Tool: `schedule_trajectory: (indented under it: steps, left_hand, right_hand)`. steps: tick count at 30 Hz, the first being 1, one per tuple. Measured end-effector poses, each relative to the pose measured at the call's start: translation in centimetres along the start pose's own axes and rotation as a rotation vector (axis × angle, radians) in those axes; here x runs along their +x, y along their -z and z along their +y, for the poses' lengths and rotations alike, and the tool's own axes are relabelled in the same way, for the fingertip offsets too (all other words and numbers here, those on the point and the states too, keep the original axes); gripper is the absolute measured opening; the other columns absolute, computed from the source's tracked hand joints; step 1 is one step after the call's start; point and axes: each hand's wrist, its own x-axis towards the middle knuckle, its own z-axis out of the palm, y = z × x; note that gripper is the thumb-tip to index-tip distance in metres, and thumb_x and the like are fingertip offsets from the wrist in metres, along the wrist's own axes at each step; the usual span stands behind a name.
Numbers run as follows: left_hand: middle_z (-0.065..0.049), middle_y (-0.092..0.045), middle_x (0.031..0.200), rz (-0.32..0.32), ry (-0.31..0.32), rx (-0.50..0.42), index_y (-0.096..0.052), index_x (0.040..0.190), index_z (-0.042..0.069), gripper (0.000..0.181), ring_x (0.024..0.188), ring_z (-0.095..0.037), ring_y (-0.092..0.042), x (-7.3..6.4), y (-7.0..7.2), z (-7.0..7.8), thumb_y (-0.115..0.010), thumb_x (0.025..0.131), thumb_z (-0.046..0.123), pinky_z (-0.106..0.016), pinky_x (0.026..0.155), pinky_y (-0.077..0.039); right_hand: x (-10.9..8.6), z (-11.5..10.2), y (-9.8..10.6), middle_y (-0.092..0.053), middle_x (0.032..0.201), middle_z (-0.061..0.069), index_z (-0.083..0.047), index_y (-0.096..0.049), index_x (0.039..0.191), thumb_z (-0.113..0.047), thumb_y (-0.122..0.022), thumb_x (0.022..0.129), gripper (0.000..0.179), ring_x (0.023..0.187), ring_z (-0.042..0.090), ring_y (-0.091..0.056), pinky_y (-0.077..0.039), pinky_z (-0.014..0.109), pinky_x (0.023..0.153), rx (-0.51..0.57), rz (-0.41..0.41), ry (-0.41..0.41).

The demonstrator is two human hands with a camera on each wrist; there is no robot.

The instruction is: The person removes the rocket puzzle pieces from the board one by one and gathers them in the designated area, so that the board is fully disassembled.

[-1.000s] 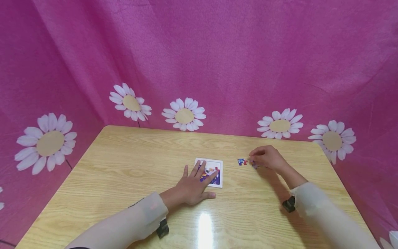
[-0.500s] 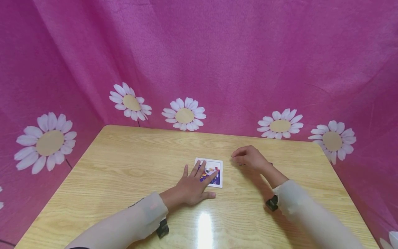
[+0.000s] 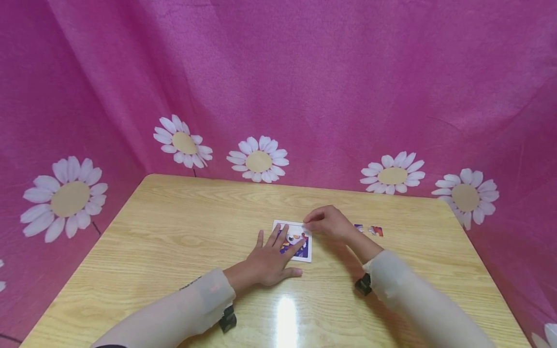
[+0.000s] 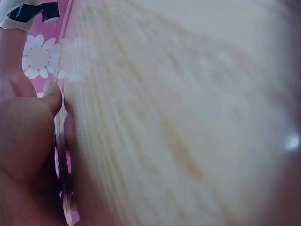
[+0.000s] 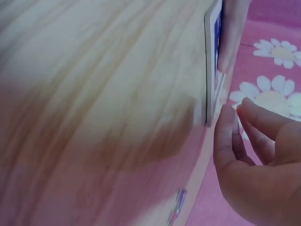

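Note:
A small white-framed jigsaw puzzle (image 3: 306,257) with a purple and white picture lies mid-table, its upper part pale. Spread flat, my left hand (image 3: 271,261) rests across its left side and covers part of the picture. Over the frame's top right corner, my right hand (image 3: 332,224) pinches thumb and index finger together on a puzzle piece, almost wholly hidden by the fingertips. The right wrist view shows this pinch (image 5: 256,146) beside the edge of the puzzle frame (image 5: 209,70). Loose puzzle pieces (image 3: 375,231) lie on the table behind the right wrist.
The wood-grain table (image 3: 196,212) has a bright light reflection near its front. A pink cloth (image 3: 304,87) with white daisies hangs along the back and sides. Both forearms wear pale sleeves, with black wrist devices (image 3: 227,319) at the cuffs.
My right hand has moved left from the loose pieces to the puzzle frame's top right corner, uncovering pieces on the right. My left hand has stayed in place.

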Motion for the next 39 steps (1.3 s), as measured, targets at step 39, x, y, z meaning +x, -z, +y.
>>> schedule_trajectory:
  steps: [39]
  left_hand:
    - [-0.018,0.003,0.173,0.024,0.155,-0.067,-0.019,0.165,0.041,0.080,0.158,-0.040,0.009,-2.1,-0.1,0.2,-0.034,0.096,0.079,-0.067,0.122,-0.003]
  right_hand:
    - [0.3,-0.5,-1.6,-0.077,0.081,0.002,-0.005,-0.080,0.096,-0.008,-0.077,0.091,0.007,0.077,0.011,-0.067,-0.053,0.027,0.075,-0.011,-0.005,-0.070]
